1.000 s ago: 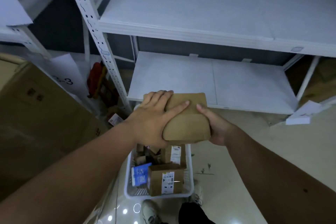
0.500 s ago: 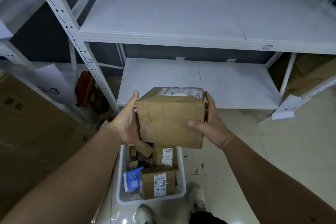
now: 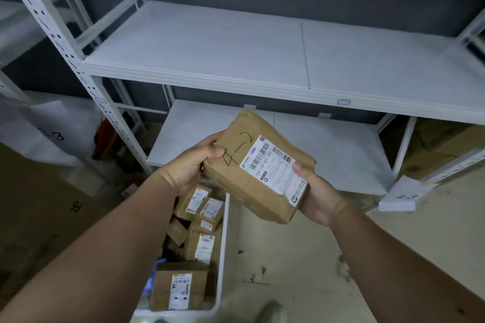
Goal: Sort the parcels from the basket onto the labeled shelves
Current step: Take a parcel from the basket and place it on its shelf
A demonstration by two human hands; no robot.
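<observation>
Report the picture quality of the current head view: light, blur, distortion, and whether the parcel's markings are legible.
Head view: dim, cool light. The wide lens bows the shelf edges and uprights. Motion blur smears the left-side paper sign. The parcel held by the left hand and right hand is sharp enough to read the handwritten 4-2; the label's fine print stays unreadable.

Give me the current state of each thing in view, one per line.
Parcel: held in the air by both hands, tilted, label side up, "4-2" handwritten on it.
Left hand: grips the parcel's left end.
Right hand: cradles the parcel's right end, thumb on top.
Basket: on the floor, still holding several parcels.
Upper shelf: bare.
Lower shelf: bare where visible.
Paper tag: marked "4-3", by the rack's lower right.
</observation>
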